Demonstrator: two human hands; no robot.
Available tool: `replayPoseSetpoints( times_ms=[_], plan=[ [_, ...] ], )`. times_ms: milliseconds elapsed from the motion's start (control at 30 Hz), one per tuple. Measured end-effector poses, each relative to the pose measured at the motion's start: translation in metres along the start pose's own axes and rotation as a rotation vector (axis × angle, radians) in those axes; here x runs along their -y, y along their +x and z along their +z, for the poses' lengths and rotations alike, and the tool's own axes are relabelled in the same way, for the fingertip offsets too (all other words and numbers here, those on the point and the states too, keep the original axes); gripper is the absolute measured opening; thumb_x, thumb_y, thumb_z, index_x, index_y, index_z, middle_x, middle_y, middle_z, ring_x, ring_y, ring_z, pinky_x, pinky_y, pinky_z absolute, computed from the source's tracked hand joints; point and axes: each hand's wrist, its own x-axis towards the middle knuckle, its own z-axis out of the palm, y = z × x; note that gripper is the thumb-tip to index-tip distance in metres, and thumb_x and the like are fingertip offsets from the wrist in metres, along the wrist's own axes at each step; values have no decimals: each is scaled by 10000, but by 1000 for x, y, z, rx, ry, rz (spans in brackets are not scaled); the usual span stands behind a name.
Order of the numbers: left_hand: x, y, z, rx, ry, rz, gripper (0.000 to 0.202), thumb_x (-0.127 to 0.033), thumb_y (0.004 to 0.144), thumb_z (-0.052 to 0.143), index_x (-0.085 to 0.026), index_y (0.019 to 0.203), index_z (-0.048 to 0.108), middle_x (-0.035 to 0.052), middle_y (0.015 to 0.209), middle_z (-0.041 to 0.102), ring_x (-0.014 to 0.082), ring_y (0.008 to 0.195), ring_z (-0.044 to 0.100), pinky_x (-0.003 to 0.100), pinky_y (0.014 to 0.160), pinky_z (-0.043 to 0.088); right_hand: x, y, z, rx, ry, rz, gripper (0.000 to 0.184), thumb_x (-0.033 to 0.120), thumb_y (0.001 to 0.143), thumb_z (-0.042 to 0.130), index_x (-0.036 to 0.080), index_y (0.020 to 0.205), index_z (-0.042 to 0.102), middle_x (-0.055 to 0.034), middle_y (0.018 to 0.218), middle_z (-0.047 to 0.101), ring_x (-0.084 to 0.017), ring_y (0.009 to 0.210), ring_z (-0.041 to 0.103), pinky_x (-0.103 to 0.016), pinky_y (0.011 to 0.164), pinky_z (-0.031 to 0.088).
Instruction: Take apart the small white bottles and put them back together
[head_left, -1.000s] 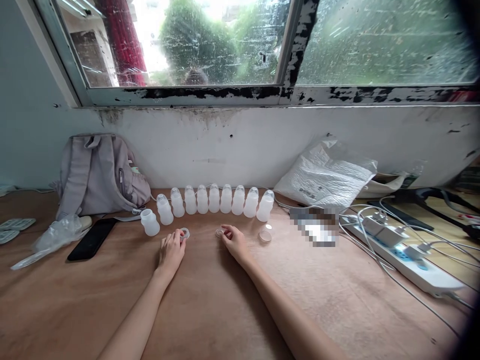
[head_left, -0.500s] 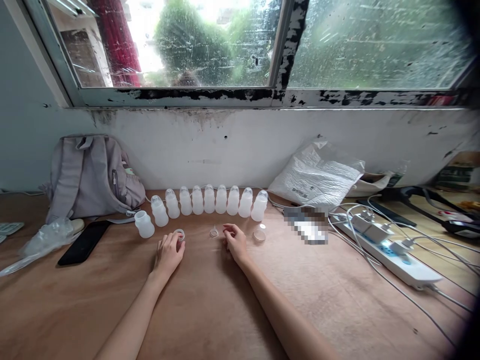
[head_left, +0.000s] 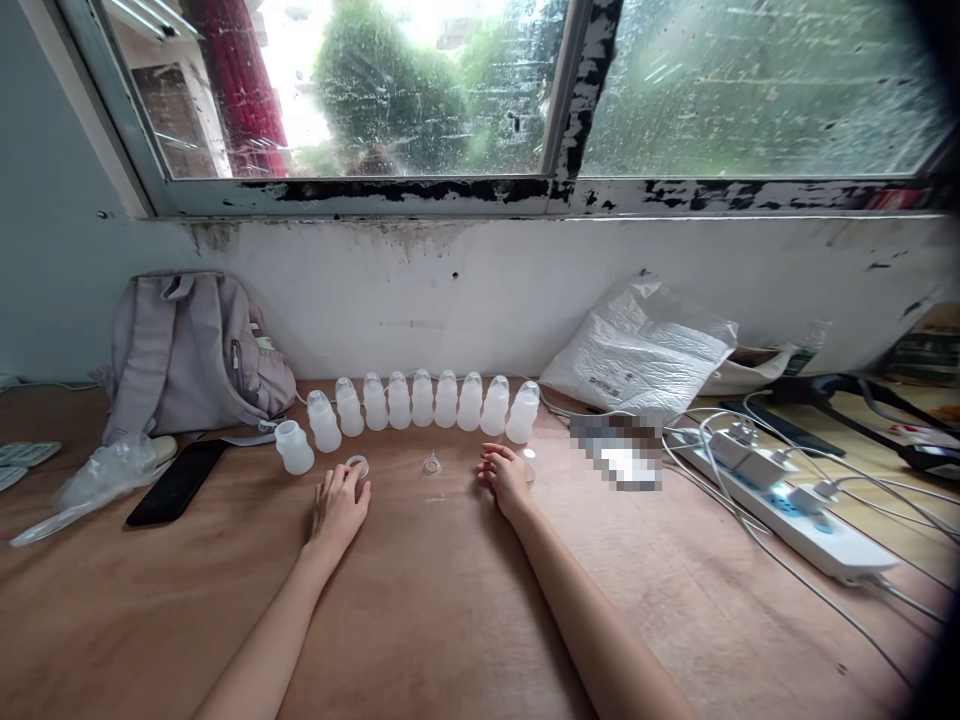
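Note:
My left hand [head_left: 339,505] rests on the table, its fingers bent around the near edge of a translucent ring [head_left: 358,464]. My right hand [head_left: 507,482] is over the table to the right, fingers loosely curled and apart, with nothing visible in them. Just beyond it a clear round part [head_left: 530,464] is partly covered by the hand. Between both hands lies a small clear silicone nipple [head_left: 431,464]. Behind stand several frosted bottles with clear domed tops in a curved row, such as one bottle [head_left: 422,400]. The leftmost bottle [head_left: 294,449] is open-mouthed, with no top.
On the left are a grey backpack [head_left: 195,350], a black phone [head_left: 176,484] and a crumpled plastic bag [head_left: 105,480]. To the right lie a silvery plastic package [head_left: 637,350], a blurred-out item [head_left: 619,455] and a white power strip [head_left: 832,545] with trailing cables.
My right hand has moved right, away from the nipple and toward the clear round part, which it now partly covers. My left hand stays at the ring.

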Motion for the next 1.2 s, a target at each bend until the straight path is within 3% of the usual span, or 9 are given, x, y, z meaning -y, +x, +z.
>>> replayPoseSetpoints(
  times_ms=[133, 300, 400, 533, 633, 733, 833, 933, 1200],
  plan=[
    [3, 22, -20, -142, 19, -8, 309, -269, 784, 443, -202, 1061, 561, 78, 925, 537, 231, 861, 483, 332, 767, 368, 9, 3, -9, 103, 47, 97, 188, 138, 514, 612, 155, 699, 584, -13, 582, 572, -116, 460, 547, -233, 416, 465],
    [14, 75, -55, -266, 159, -121, 425, -320, 767, 457, -167, 1164, 472, 126, 1095, 497, 283, 981, 441, 400, 862, 277, 11, 5, -11, 184, 88, 156, 179, 121, 521, 618, 155, 697, 603, -12, 560, 580, -112, 463, 548, -223, 422, 464],
    [25, 100, -63, -230, 230, -202, 487, -375, 746, 473, -107, 1153, 466, 177, 1122, 497, 319, 1038, 400, 470, 913, 178, 9, 4, -10, 202, 100, 160, 162, 112, 533, 611, 155, 689, 601, -11, 550, 576, -109, 456, 544, -219, 417, 458],
    [33, 114, -61, -66, 221, -259, 366, -392, 750, 452, -134, 983, 564, 151, 900, 621, 314, 976, 450, 495, 912, 129, 9, 3, -9, 209, 101, 157, 149, 99, 539, 598, 158, 675, 594, -8, 538, 569, -109, 455, 542, -219, 415, 451],
    [30, 112, -64, -65, 192, -249, 329, -393, 742, 463, -160, 948, 569, 122, 792, 647, 292, 919, 488, 488, 903, 139, 9, 2, -8, 213, 91, 153, 135, 104, 546, 590, 159, 670, 591, -8, 531, 563, -112, 456, 541, -225, 417, 450],
    [18, 104, -75, -181, 149, -175, 296, -381, 747, 470, -185, 945, 570, 109, 840, 648, 282, 932, 480, 486, 904, 141, 7, 2, -7, 218, 78, 141, 126, 116, 553, 589, 162, 671, 588, -7, 538, 560, -112, 458, 539, -226, 414, 446],
    [-2, 92, -88, -328, 83, -86, 322, -384, 767, 463, -188, 1009, 549, 99, 908, 629, 273, 941, 470, 441, 904, 197, 6, 1, -6, 219, 60, 128, 128, 121, 555, 587, 163, 675, 584, -3, 542, 554, -108, 454, 533, -222, 408, 439],
    [-27, 75, -92, -390, -45, 4, 347, -385, 788, 452, -183, 1061, 519, 87, 964, 596, 253, 937, 467, 364, 844, 305, 5, 0, -5, 218, 41, 118, 117, 130, 557, 587, 162, 668, 578, -1, 545, 548, -103, 449, 526, -219, 403, 432],
    [-71, 25, -55, -166, -402, 177, 347, -307, 844, 387, -208, 1175, 420, 78, 1064, 540, 202, 957, 487, 339, 855, 361, 6, -4, -3, 223, -4, 94, 100, 151, 567, 572, 155, 667, 576, 2, 553, 539, -95, 453, 516, -218, 413, 420]
  ],
)
